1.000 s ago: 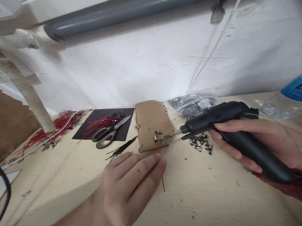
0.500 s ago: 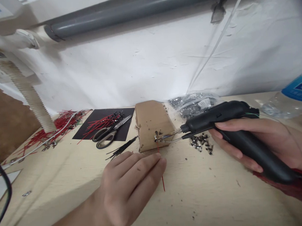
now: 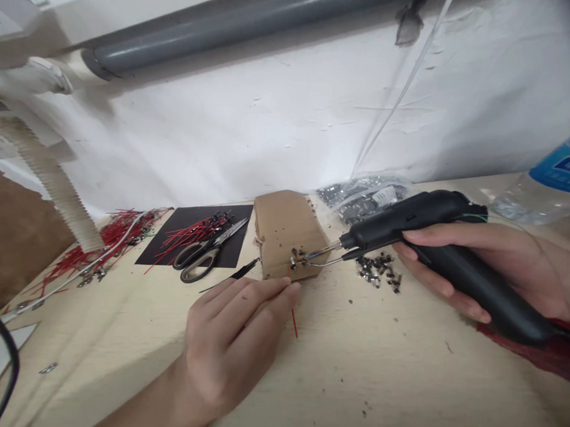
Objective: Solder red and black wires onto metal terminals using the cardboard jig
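My left hand (image 3: 241,341) pinches a thin red wire (image 3: 295,323) between thumb and forefinger, at the front edge of a cardboard block (image 3: 288,223). The wire's upper end reaches over the cardboard, left of a small metal part (image 3: 293,261). In my right hand (image 3: 461,262) is a black soldering gun (image 3: 422,223), gripped by its handle. The gun's metal tip and a thin curved feed tube point left over the block, close to that small part. Whether the tip touches the part cannot be made out.
Scissors (image 3: 208,253) and red wires lie on a black sheet (image 3: 225,257) to the left. Loose metal parts (image 3: 379,271) lie under the gun. Behind are a plastic bag (image 3: 366,194) of parts and, at right, a bottle (image 3: 548,180).
My left hand has moved a little left and up with the red wire, whose upper end is now apart from the gun's tip. My right hand and the gun have barely shifted.
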`<action>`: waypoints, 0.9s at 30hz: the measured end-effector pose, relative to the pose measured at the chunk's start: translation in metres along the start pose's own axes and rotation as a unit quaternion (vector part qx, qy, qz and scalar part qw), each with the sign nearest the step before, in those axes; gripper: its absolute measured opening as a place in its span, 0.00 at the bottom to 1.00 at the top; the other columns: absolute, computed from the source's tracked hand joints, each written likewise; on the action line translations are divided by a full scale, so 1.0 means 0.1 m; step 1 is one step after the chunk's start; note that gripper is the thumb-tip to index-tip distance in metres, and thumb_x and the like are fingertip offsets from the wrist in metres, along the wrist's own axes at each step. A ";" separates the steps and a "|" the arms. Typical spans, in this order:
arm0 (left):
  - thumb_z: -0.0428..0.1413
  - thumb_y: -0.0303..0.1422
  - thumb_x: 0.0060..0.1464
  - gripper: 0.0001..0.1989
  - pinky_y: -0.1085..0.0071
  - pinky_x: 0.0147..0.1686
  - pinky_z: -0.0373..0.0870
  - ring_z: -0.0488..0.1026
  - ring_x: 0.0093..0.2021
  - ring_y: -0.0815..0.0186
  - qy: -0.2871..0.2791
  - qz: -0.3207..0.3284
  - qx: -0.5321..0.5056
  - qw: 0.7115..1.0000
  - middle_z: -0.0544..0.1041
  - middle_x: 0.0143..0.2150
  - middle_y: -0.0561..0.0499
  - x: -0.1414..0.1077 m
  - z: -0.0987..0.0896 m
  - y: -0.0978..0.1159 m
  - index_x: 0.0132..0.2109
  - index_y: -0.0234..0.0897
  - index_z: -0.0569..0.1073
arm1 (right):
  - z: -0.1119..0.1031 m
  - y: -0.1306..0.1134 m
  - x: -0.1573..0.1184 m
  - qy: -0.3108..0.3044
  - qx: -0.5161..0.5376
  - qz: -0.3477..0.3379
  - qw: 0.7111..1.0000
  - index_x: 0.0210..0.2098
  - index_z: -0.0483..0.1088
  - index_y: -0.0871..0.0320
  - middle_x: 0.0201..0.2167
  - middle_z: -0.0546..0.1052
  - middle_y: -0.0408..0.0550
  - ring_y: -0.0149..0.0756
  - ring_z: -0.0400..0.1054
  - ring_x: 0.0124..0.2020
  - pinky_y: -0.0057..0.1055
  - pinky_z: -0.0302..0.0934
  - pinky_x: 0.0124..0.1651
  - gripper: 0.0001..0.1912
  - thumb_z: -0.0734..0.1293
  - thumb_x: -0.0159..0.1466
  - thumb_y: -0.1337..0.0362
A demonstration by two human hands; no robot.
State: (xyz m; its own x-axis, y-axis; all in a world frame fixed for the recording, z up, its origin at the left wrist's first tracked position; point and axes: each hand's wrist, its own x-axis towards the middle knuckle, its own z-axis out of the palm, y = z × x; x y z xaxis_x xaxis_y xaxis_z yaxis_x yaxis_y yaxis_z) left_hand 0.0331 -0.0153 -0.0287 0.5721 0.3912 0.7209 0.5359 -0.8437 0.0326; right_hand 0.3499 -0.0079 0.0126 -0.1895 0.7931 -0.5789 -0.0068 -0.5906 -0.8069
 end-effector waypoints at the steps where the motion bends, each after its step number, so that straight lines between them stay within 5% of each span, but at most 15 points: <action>1: 0.62 0.16 0.62 0.12 0.67 0.36 0.78 0.83 0.39 0.64 0.000 -0.003 -0.004 1.000 0.85 0.45 0.45 0.00 0.00 -0.01 0.50 0.31 0.81 | 0.00 0.00 0.00 0.006 0.019 0.018 1.000 0.22 0.72 0.57 0.16 0.72 0.41 0.25 0.62 0.11 0.19 0.59 0.13 0.22 0.75 0.58 0.46; 27: 0.60 0.18 0.64 0.10 0.71 0.36 0.80 0.82 0.38 0.67 0.000 -0.007 -0.025 1.000 0.85 0.44 0.47 0.01 0.00 0.00 0.49 0.33 0.81 | -0.01 0.00 0.02 0.008 0.062 0.061 0.996 0.22 0.75 0.57 0.16 0.74 0.42 0.26 0.64 0.11 0.20 0.58 0.13 0.21 0.79 0.53 0.47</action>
State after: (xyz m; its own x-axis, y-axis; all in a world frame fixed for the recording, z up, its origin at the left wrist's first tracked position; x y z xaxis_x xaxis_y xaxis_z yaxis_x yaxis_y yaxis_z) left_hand 0.0331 -0.0151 -0.0278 0.5647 0.4037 0.7198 0.5122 -0.8553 0.0780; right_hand 0.3510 -0.0064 0.0115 -0.1805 0.7156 -0.6748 -0.1051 -0.6962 -0.7101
